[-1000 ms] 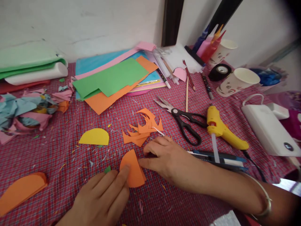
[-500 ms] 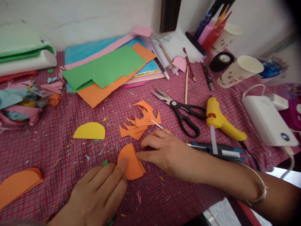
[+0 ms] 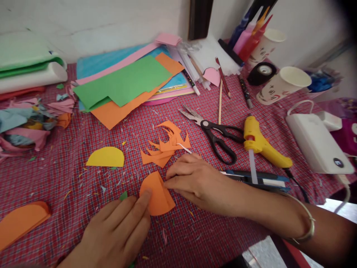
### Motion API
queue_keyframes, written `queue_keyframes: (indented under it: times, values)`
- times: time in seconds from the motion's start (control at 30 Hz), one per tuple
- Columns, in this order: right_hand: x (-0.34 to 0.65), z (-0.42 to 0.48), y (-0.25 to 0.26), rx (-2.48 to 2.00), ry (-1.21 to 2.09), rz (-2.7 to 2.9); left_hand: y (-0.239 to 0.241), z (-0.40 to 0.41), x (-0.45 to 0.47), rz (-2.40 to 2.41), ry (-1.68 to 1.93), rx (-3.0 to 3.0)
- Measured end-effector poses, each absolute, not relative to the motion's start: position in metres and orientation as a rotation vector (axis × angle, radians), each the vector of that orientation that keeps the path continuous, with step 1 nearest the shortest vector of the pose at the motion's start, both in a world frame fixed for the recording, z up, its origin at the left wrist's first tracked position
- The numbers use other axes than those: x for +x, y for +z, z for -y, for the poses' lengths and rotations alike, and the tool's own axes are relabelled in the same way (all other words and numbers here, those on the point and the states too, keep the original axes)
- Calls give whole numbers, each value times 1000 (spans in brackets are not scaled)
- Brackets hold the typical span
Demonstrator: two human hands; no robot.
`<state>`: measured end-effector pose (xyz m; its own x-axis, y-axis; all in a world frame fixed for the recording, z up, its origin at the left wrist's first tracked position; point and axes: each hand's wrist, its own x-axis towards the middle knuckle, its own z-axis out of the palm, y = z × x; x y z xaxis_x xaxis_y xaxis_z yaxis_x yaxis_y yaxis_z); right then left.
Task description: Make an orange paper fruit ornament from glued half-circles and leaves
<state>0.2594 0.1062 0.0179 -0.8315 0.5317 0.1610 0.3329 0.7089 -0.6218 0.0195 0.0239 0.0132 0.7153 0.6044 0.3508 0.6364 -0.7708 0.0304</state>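
A folded orange paper piece (image 3: pixel 156 195) with a rounded edge lies in front of me on the checked cloth. My left hand (image 3: pixel 117 227) rests flat, its outstretched fingertips pressing on the left part of the piece. At the right edge, my right hand (image 3: pixel 198 182) has its fingers curled and pinches the upper flap, which stands slightly raised. A thin white strip (image 3: pixel 184 148) pokes out past the right hand's knuckles; whether the hand holds it I cannot tell. Curved orange scraps (image 3: pixel 164 145) lie just beyond, and a yellow half-round paper (image 3: pixel 106 157) sits to the left.
Black-handled scissors (image 3: pixel 214 132), a yellow glue gun (image 3: pixel 260 143) and a blue cutter (image 3: pixel 259 178) lie to the right. More orange half-rounds (image 3: pixel 25 223) are at far left. Coloured sheets (image 3: pixel 125 80) are stacked behind. Paper cups (image 3: pixel 284 87) and a white power bank (image 3: pixel 318 143) stand at right.
The orange piece's right flap has lifted and spread outward a little at the right fingers. Both hands keep nearly the same places.
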Motion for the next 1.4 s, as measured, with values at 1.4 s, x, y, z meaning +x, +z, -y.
queue_keyframes:
  times: [1.4]
  values:
    - [250,-99,11,-867,784,2524,7,-16,13,998,-523,-2920]
